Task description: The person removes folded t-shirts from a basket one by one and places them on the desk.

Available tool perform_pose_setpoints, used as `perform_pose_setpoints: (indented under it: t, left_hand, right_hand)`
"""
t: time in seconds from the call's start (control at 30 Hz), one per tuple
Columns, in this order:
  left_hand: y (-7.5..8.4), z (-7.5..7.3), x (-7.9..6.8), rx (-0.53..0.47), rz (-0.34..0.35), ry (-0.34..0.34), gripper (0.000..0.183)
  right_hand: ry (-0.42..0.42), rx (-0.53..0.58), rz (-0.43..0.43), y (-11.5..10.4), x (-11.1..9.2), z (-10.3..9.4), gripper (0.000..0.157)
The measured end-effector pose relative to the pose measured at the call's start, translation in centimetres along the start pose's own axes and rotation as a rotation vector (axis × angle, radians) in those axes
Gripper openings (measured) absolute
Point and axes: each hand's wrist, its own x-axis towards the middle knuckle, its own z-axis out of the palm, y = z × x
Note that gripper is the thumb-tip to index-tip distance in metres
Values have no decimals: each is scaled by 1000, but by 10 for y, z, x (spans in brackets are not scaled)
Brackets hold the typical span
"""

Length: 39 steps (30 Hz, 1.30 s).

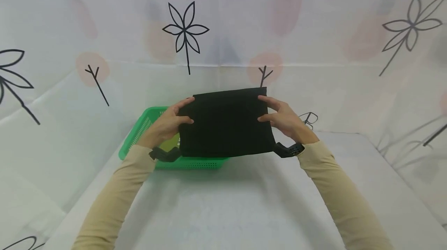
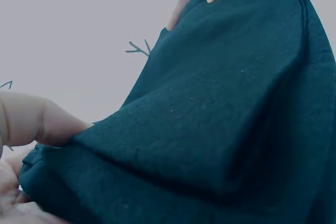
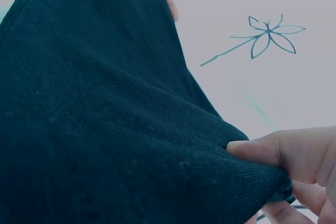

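Note:
A folded black cloth (image 1: 227,125) is stretched between my two hands, raised in front of the basket in the head view. At its left side my left hand (image 1: 167,122) pinches the edge, thumb on the near face. My right hand (image 1: 284,120) grips the opposite side the same way. Layers and a fold of the cloth (image 2: 210,108) show in the left wrist view. In the right wrist view a finely ribbed part of the cloth (image 3: 236,184) lies beside the right thumb.
Behind the cloth, toward the left, a green plastic basket (image 1: 197,163) stands on the white-covered table (image 1: 223,207). Something yellow-green (image 1: 169,144) shows inside it, mostly hidden. A white sheet with flower drawings (image 1: 223,28) hangs at the back.

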Motion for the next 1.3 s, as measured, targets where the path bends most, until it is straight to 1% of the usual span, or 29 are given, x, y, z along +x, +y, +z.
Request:
perform_pose_setpoints:
  t: [0.2, 0.33, 0.6, 0.8, 0.93, 1.13, 1.3]
  left_hand:
    - [0, 13, 6, -41, 10, -22, 78]
    - [1, 22, 9, -69, 12, -21, 79]
    - [0, 36, 18, -41, 12, -22, 78]
    - [2, 53, 29, -112, 11, -35, 78]
    - [0, 63, 34, -144, 26, -47, 78]
    - [-8, 77, 43, -111, 51, -90, 79]
    - [-8, 90, 51, -147, 41, -107, 79]
  right_hand:
    - [3, -3, 3, -2, -8, -12, 79]
    - [10, 3, 2, -2, -11, -20, 79]
    - [8, 11, 16, -2, -21, -34, 80]
    - [30, -28, 29, -3, -27, -49, 80]
    - [46, -35, 33, 1, -29, -59, 79]
    - [63, -46, 40, 10, -37, -72, 80]
    - [74, -51, 37, 15, -42, -84, 81]
